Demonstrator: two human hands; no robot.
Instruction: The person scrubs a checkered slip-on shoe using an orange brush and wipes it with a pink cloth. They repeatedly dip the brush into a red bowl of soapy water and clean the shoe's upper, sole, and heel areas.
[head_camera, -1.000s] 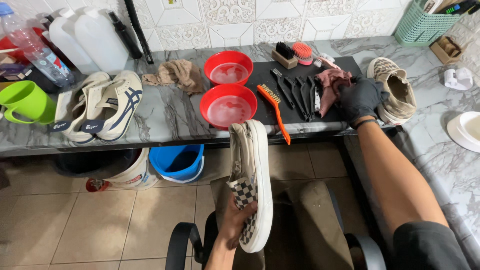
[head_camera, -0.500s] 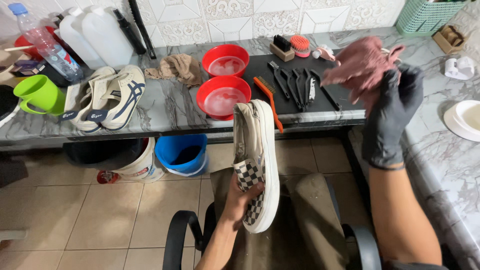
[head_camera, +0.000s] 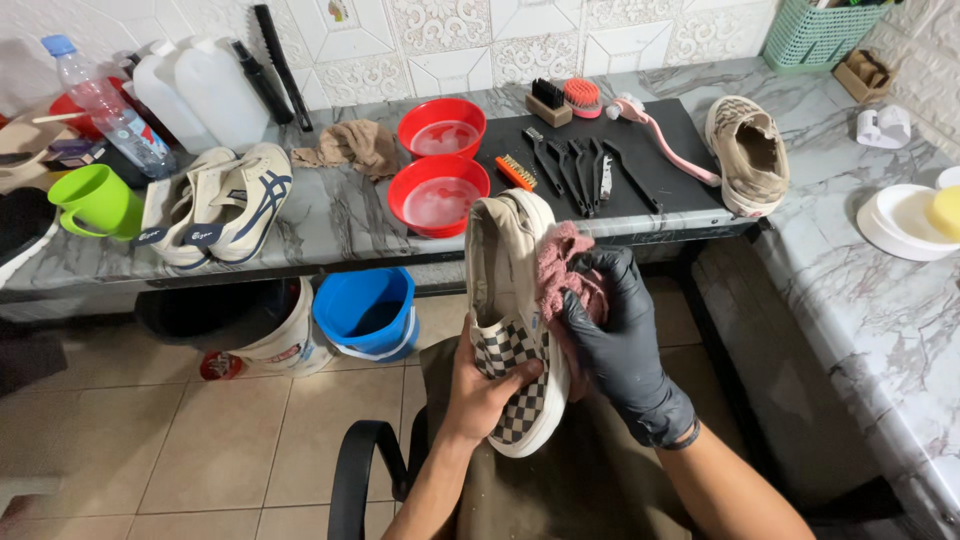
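Marble surface (head_camera: 330, 215) carries bowls (head_camera: 438, 190), brushes (head_camera: 590, 170) and spare shoes (head_camera: 215, 200) at 12 o'clock. Below it, the shoe (head_camera: 505, 300) is clasped at its checkered toe by the closed bare left hand (head_camera: 480, 395). At 3 o'clock of the shoe, a rag (head_camera: 565, 270) is pinched in the closed gloved right hand (head_camera: 615, 340). Hard rubbing could twist the shoe from that single toe grip, it is judged.

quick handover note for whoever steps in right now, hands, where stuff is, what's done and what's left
Left hand, bare: grips the checkered slip-on shoe at its lower end, over the lap.
Right hand, black glove: presses a pink cloth against the shoe's side.
On the counter: matching shoe, two red bowls, brushes on the black mat.
Done: cloth in hand, on the shoe.
Left: wiping; how clean the shoe is can't be told.
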